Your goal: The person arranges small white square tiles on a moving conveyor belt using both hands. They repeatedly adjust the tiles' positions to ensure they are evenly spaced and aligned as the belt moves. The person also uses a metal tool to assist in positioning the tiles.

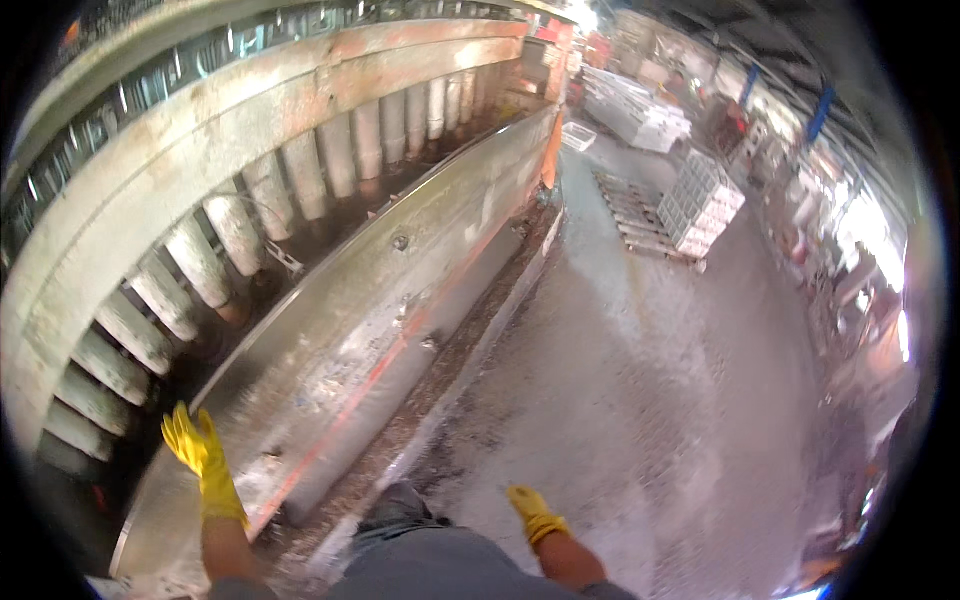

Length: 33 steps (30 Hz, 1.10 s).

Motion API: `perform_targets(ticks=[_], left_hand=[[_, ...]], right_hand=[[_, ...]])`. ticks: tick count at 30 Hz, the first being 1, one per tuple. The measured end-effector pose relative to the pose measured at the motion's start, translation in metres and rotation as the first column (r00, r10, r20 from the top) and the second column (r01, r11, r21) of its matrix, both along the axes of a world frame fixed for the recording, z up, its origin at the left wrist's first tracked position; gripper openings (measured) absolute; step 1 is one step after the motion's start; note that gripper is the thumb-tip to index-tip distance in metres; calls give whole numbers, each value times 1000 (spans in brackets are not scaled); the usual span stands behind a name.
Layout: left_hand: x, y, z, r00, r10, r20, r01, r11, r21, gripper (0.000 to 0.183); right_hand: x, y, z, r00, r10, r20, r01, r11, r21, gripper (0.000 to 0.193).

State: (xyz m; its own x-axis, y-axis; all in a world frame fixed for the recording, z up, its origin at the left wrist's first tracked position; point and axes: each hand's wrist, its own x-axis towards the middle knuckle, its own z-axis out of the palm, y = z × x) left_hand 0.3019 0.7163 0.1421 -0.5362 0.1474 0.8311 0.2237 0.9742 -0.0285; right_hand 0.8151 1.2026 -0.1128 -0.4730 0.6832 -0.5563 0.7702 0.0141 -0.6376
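My left hand (198, 450), in a yellow rubber glove, is raised at the near end of a long metal panel (350, 290). Its fingers are spread and nothing is in them; whether they touch the panel's upper edge I cannot tell. Lower right, my right hand (533, 512) hangs over the concrete floor (620, 400) in a matching glove. Blur and the viewing angle hide how its fingers are held, and no object shows in it. The panel is worn and stained, with a red stripe along its lower part.
Behind the panel, a row of pale upright cylinders (232, 230) stands beneath a thick beam (150, 150). A raised kerb (480, 360) follows the panel's foot. Farther right are a wooden pallet (625, 210), a tilted stack of pale blocks (700, 205) and a long pale stack (635, 110).
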Motion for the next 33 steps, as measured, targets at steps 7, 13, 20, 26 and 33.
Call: perform_targets(ticks=[7,13,20,26,33], left_hand=[[-57,194,1,991,-134,11,134,991,-19,74],[-115,359,-25,970,-193,147,193,981,20,77],[-190,586,-31,881,-425,208,433,901,10,79],[-244,767,-16,797,-554,239,558,828,58,83],[-263,870,-18,886,-444,132,444,895,31,76]], right_hand=[[43,9,-27,897,401,189,-351,903,-248,68],[48,117,-7,943,134,305,-84,982,-171,57],[17,274,7,702,-700,-131,696,714,-83,46],[-34,364,-4,633,-737,-235,723,672,-160,40],[-79,488,-24,972,-67,225,95,989,-112,35]])
